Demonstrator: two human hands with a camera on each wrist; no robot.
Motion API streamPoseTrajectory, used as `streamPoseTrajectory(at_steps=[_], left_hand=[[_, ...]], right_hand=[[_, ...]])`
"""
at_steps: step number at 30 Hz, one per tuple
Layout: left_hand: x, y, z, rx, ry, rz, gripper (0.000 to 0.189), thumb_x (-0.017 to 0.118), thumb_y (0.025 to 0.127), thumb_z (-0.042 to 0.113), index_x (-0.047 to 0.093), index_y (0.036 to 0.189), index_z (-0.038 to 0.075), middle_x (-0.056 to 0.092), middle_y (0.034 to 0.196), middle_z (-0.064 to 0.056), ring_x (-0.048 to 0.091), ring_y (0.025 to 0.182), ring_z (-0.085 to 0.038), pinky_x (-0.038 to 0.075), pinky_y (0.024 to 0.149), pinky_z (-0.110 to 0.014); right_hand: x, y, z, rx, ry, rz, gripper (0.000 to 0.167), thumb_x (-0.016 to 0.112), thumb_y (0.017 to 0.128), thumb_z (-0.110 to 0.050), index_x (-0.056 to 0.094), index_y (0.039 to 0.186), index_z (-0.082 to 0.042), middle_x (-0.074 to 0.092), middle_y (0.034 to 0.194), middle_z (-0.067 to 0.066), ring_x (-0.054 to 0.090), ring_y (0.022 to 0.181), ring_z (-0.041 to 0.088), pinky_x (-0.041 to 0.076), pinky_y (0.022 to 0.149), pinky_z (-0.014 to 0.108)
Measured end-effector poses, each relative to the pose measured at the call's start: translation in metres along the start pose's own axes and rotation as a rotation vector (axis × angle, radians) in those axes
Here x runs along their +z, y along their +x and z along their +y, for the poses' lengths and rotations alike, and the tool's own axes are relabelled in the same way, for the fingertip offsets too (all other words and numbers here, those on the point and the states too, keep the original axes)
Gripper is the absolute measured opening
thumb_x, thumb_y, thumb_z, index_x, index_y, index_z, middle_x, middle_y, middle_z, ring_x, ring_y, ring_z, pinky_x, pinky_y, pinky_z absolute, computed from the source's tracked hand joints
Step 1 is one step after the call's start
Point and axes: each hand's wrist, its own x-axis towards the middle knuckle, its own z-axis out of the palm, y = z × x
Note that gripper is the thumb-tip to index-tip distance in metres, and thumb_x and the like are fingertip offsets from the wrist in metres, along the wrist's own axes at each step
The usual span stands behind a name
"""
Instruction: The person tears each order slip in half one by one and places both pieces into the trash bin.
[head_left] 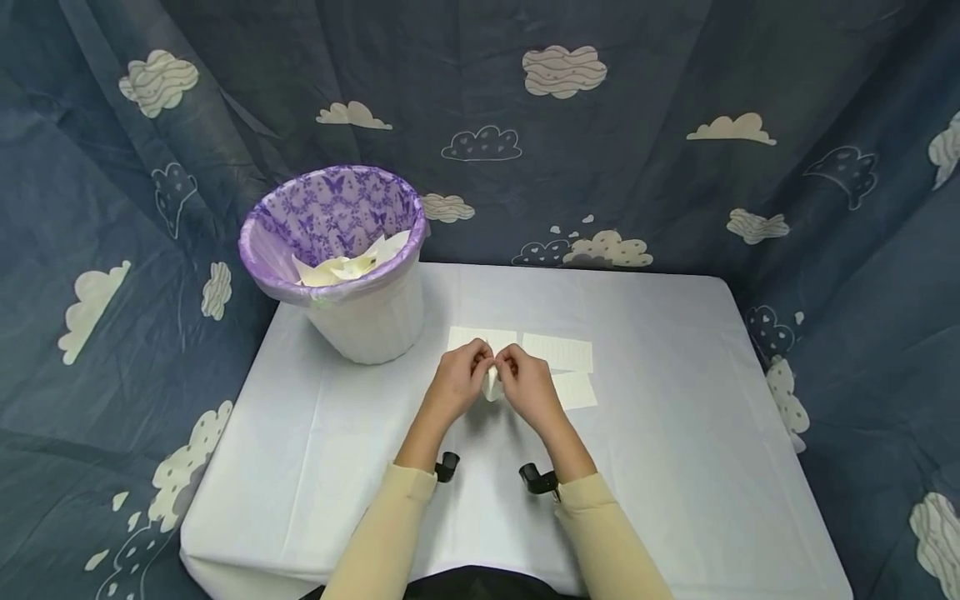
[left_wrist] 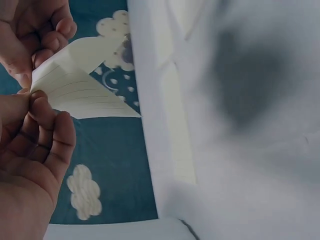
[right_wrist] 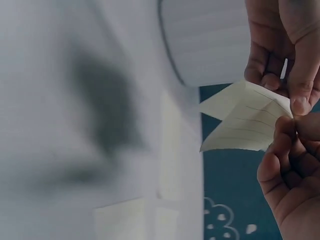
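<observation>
Cloud-printed blue curtains (head_left: 675,192) close in a white-covered table (head_left: 675,467), with a purple-lined bin (head_left: 333,250) of paper scraps at its left. Just above the table's middle, the left hand (head_left: 457,385) and right hand (head_left: 528,385) each pinch the top edge of one lined slip (left_wrist: 75,92). Tearing it cleanly likely means keeping both pinches close together at the edge, over the flat slips (head_left: 558,354) lying beneath.
</observation>
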Motion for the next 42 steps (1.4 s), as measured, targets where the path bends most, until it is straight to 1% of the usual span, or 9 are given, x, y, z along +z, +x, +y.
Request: streamPoseTrajectory(at_steps=[4,10,13,20,24,27,34,37,42], left_hand=[[-0.005,-0.001,0.012,0.015,-0.045,0.034,0.010,0.066,0.106,0.018,0.068,0.100,0.010,0.072,0.089,-0.004,0.064,0.080,-0.015,0.054,0.073,-0.027],[-0.014,-0.003,0.030,0.088,-0.077,0.087,0.009,0.067,0.105,0.017,0.068,0.100,0.010,0.072,0.091,-0.005,0.067,0.082,-0.017,0.056,0.074,-0.029],[-0.017,-0.004,0.037,0.108,-0.084,0.106,0.009,0.066,0.105,0.017,0.068,0.101,0.009,0.072,0.092,-0.006,0.068,0.083,-0.017,0.057,0.075,-0.030],[-0.015,-0.007,0.045,0.137,-0.102,0.143,0.007,0.067,0.105,0.015,0.068,0.101,0.008,0.073,0.092,-0.007,0.068,0.083,-0.017,0.060,0.076,-0.035],[-0.013,-0.007,0.048,0.160,-0.117,0.162,0.008,0.068,0.104,0.014,0.068,0.100,0.008,0.073,0.092,-0.007,0.068,0.082,-0.018,0.060,0.076,-0.036],[-0.011,-0.006,0.051,0.169,-0.122,0.177,0.008,0.068,0.104,0.014,0.068,0.100,0.008,0.073,0.091,-0.007,0.067,0.082,-0.017,0.060,0.077,-0.034],[-0.009,-0.006,0.055,0.162,-0.141,0.208,0.006,0.069,0.103,0.014,0.068,0.100,0.009,0.073,0.090,-0.007,0.067,0.081,-0.018,0.060,0.076,-0.039],[-0.008,-0.006,0.056,0.141,-0.175,0.220,0.006,0.070,0.103,0.013,0.069,0.100,0.008,0.074,0.091,-0.007,0.068,0.081,-0.018,0.060,0.076,-0.034],[-0.006,-0.005,0.058,0.091,-0.277,0.240,0.007,0.071,0.102,0.012,0.070,0.100,0.005,0.074,0.090,-0.009,0.068,0.080,-0.018,0.058,0.076,-0.027]], right_hand=[[-0.012,-0.003,-0.009,-0.028,0.022,0.036,0.013,0.064,0.107,-0.015,0.069,0.101,-0.005,0.073,0.081,0.008,0.060,0.065,0.013,0.046,0.058,0.022],[-0.030,-0.007,-0.021,-0.045,0.088,0.067,0.011,0.065,0.106,-0.015,0.069,0.100,-0.007,0.073,0.081,0.007,0.062,0.070,0.014,0.047,0.062,0.023],[-0.037,-0.009,-0.026,-0.052,0.109,0.077,0.010,0.066,0.105,-0.014,0.069,0.099,-0.007,0.073,0.081,0.007,0.062,0.071,0.015,0.047,0.063,0.023],[-0.043,-0.012,-0.027,-0.015,0.151,0.069,0.012,0.065,0.106,-0.017,0.070,0.100,-0.008,0.073,0.082,0.007,0.063,0.074,0.015,0.049,0.068,0.027],[-0.045,-0.014,-0.027,0.025,0.218,0.061,0.014,0.064,0.107,-0.019,0.070,0.101,-0.008,0.073,0.085,0.009,0.065,0.077,0.015,0.052,0.072,0.027],[-0.048,-0.014,-0.027,0.055,0.283,0.058,0.015,0.064,0.107,-0.019,0.070,0.101,-0.006,0.072,0.087,0.011,0.065,0.078,0.016,0.054,0.071,0.025],[-0.050,-0.015,-0.027,0.070,0.334,0.071,0.015,0.064,0.107,-0.017,0.070,0.102,-0.005,0.073,0.088,0.013,0.066,0.078,0.016,0.054,0.071,0.023],[-0.050,-0.015,-0.027,0.076,0.362,0.072,0.014,0.064,0.107,-0.017,0.069,0.102,-0.005,0.071,0.087,0.013,0.065,0.077,0.017,0.054,0.070,0.023],[-0.049,-0.014,-0.028,0.107,0.418,0.084,0.013,0.063,0.107,-0.015,0.069,0.102,-0.004,0.069,0.086,0.012,0.063,0.076,0.016,0.052,0.069,0.022]])
